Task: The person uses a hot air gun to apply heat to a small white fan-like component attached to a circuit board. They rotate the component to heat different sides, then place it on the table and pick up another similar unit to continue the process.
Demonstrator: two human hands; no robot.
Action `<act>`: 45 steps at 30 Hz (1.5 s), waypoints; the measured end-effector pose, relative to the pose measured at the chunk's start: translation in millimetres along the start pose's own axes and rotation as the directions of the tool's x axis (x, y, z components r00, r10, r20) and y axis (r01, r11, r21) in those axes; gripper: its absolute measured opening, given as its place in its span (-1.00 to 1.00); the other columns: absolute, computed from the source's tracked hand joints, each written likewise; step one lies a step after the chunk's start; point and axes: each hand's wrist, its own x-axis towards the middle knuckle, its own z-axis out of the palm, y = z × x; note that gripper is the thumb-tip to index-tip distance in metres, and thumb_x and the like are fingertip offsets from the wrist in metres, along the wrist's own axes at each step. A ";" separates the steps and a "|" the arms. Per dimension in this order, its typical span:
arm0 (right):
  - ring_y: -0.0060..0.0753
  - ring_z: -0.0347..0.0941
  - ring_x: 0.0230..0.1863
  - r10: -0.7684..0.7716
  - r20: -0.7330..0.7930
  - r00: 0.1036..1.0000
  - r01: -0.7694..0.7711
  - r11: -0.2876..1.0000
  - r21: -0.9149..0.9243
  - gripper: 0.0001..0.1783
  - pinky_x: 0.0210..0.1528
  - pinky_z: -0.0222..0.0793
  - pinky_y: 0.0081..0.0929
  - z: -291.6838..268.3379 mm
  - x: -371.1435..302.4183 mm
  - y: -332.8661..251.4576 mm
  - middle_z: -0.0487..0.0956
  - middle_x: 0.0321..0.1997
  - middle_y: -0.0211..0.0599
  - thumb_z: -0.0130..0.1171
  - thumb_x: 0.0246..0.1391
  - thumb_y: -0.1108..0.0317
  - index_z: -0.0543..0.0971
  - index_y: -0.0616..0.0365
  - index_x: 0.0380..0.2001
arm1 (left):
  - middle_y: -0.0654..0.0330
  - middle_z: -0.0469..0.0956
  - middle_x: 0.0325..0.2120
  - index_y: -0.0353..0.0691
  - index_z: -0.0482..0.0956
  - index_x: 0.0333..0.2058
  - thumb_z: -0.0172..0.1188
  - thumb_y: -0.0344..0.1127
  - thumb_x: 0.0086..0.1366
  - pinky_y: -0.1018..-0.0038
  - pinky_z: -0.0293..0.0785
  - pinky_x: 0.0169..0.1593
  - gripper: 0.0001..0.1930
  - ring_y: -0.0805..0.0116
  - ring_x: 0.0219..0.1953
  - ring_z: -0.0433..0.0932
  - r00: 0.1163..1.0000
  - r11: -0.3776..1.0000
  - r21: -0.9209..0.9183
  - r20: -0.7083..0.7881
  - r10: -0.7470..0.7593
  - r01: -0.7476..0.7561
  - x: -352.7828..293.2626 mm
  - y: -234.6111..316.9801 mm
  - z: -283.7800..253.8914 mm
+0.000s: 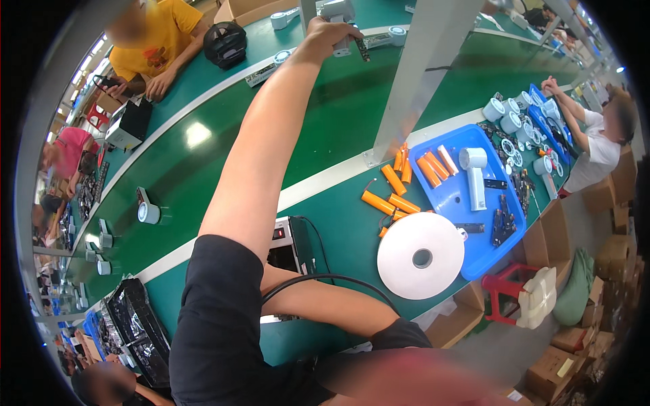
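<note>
My left arm stretches far across the green conveyor. At its end my left hand [328, 35] is closed around a light grey plastic housing [338, 11] with a handle; a strip of circuit board [363, 49] hangs beside the fingers. Next to that hand, on the far side, lies another grey housing with a round head [396, 35]. My right forearm [325, 308] comes in from the right and passes behind my left arm, which hides the right hand. Close to it stands a black and silver boxed device [284, 247], partly covered, with a black cable [332, 276] curving over the forearm.
A large white reel [406, 267] lies right of my arms, beside orange battery cells [393, 179]. The blue tray [440, 145] holds cells, a grey housing and black parts. A metal post [423, 74] rises beyond. Grey housings [148, 212] sit on the conveyor [183, 169]; other people work around it.
</note>
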 end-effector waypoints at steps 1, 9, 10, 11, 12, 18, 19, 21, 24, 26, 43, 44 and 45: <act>0.05 0.47 0.20 -0.001 -0.001 1.000 0.001 1.000 -0.005 -0.54 0.30 0.34 -0.19 -0.7 -0.6 0.1 0.61 0.05 -0.05 0.39 0.00 0.17 0.62 0.07 -0.02 | 0.02 0.69 -0.36 -0.48 0.61 -0.23 0.57 -0.59 -0.14 0.39 0.71 -0.32 -0.56 0.28 -0.39 0.72 1.000 1.000 -0.029 0.011 -0.004 0.004 5.1 -4.4 1.4; 0.05 0.48 0.18 -0.001 0.021 1.000 0.001 1.000 -0.025 -0.56 0.28 0.36 -0.19 -3.4 -1.1 1.1 0.61 0.03 -0.05 0.38 0.00 0.18 0.62 0.08 -0.04 | -0.01 0.68 -0.26 -0.52 0.59 -0.18 0.57 -0.58 -0.14 0.36 0.72 -0.31 -0.51 0.25 -0.36 0.72 0.999 0.982 -0.186 0.031 -0.014 0.019 18.6 -23.3 3.2; 0.05 0.48 0.18 -0.005 0.023 1.000 0.005 1.000 -0.026 -0.56 0.28 0.36 -0.19 -3.3 -0.9 0.3 0.62 0.03 -0.05 0.38 0.00 0.18 0.63 0.08 -0.04 | 0.00 0.67 -0.25 -0.52 0.59 -0.17 0.58 -0.56 -0.14 0.36 0.72 -0.29 -0.50 0.24 -0.34 0.72 1.000 0.987 -0.161 0.024 -0.009 0.013 24.9 -27.5 2.1; 0.05 0.48 0.18 -0.010 0.023 1.000 0.010 1.000 -0.015 -0.56 0.27 0.36 -0.19 -6.7 -2.9 1.8 0.62 0.02 -0.05 0.38 0.01 0.19 0.63 0.08 -0.04 | 0.00 0.67 -0.24 -0.52 0.59 -0.17 0.59 -0.54 -0.15 0.35 0.72 -0.28 -0.49 0.24 -0.32 0.72 1.000 0.991 -0.135 0.016 -0.004 0.006 31.8 -31.3 1.2; 0.05 0.48 0.18 -0.002 0.033 0.999 0.003 1.000 -0.025 -0.57 0.27 0.36 -0.19 -3.5 -1.8 -0.7 0.62 0.02 -0.05 0.38 0.01 0.19 0.63 0.08 -0.04 | 0.00 0.67 -0.23 -0.53 0.60 -0.17 0.61 -0.52 -0.16 0.34 0.72 -0.26 -0.48 0.23 -0.31 0.72 1.000 0.994 -0.109 0.011 -0.001 0.002 36.1 -33.3 2.0; 0.05 0.49 0.16 0.003 0.054 0.999 -0.001 1.000 -0.030 -0.58 0.26 0.37 -0.19 -1.1 -0.4 -0.5 0.62 0.01 -0.05 0.37 0.01 0.20 0.63 0.09 -0.05 | 0.00 0.68 -0.19 -0.49 0.61 -0.16 0.66 -0.41 -0.19 0.33 0.71 -0.19 -0.42 0.22 -0.23 0.72 1.000 0.996 -0.092 -0.022 -0.015 0.013 38.6 -34.0 8.9; 0.05 0.49 0.16 0.008 0.053 0.999 -0.006 0.999 -0.034 -0.59 0.26 0.37 -0.19 -1.6 -1.3 -0.1 0.62 0.00 -0.05 0.37 0.01 0.20 0.63 0.09 -0.06 | -0.01 0.69 -0.17 -0.47 0.62 -0.18 0.65 -0.40 -0.19 0.35 0.71 -0.17 -0.44 0.23 -0.23 0.72 0.999 0.995 -0.082 0.015 -0.049 0.051 34.9 -30.8 12.1; 0.05 0.49 0.16 -0.002 0.071 0.997 0.003 1.000 -0.020 -0.59 0.25 0.38 -0.18 2.2 0.5 2.0 0.62 0.00 -0.05 0.37 0.01 0.20 0.63 0.09 -0.06 | 0.00 0.69 -0.18 -0.47 0.62 -0.20 0.65 -0.40 -0.17 0.36 0.70 -0.18 -0.47 0.25 -0.24 0.73 0.992 0.996 -0.057 -0.099 -0.074 0.068 27.6 -30.6 10.9; 0.05 0.50 0.15 -0.004 0.081 0.997 0.007 1.000 -0.028 -0.60 0.24 0.38 -0.18 2.3 1.8 -0.3 0.62 -0.01 -0.05 0.37 0.01 0.21 0.63 0.09 -0.07 | 0.00 0.70 -0.22 -0.48 0.61 -0.20 0.64 -0.41 -0.15 0.34 0.70 -0.21 -0.48 0.24 -0.26 0.73 0.993 0.993 -0.073 -0.068 -0.093 0.088 26.8 -28.7 5.3; 0.05 0.50 0.15 -0.010 0.082 0.997 0.013 0.999 -0.036 -0.61 0.24 0.38 -0.18 0.4 1.5 -1.9 0.62 -0.02 -0.06 0.37 0.02 0.21 0.63 0.09 -0.07 | 0.00 0.69 -0.22 -0.49 0.60 -0.18 0.64 -0.42 -0.15 0.34 0.70 -0.21 -0.47 0.23 -0.25 0.73 0.996 0.995 -0.055 -0.035 -0.086 0.084 26.7 -23.3 1.8; 0.05 0.52 0.11 0.005 0.070 0.997 -0.001 0.998 -0.063 -0.65 0.20 0.41 -0.18 -9.1 4.2 0.9 0.63 -0.06 -0.06 0.35 0.03 0.24 0.64 0.10 -0.11 | -0.03 0.66 -0.17 -0.50 0.52 -0.12 0.67 -0.37 -0.17 0.29 0.69 -0.17 -0.35 0.18 -0.17 0.71 0.986 0.992 0.002 -0.108 -0.128 0.129 43.2 -35.2 8.9; 0.05 0.52 0.11 0.003 0.076 0.997 0.002 0.998 -0.061 -0.66 0.20 0.41 -0.18 -8.4 4.9 0.1 0.63 -0.07 -0.06 0.35 0.03 0.24 0.64 0.10 -0.11 | -0.02 0.66 -0.18 -0.50 0.54 -0.14 0.67 -0.37 -0.17 0.29 0.69 -0.17 -0.37 0.18 -0.18 0.70 0.986 0.991 -0.002 -0.102 -0.131 0.131 45.4 -36.6 6.6; 0.05 0.52 0.11 -0.003 0.079 0.997 0.008 0.998 -0.062 -0.66 0.20 0.42 -0.18 -8.3 5.7 -0.6 0.63 -0.07 -0.06 0.35 0.03 0.24 0.64 0.10 -0.11 | -0.02 0.66 -0.19 -0.50 0.55 -0.15 0.67 -0.37 -0.17 0.29 0.68 -0.18 -0.38 0.18 -0.18 0.70 0.988 0.993 -0.020 -0.097 -0.121 0.120 47.4 -37.9 2.8</act>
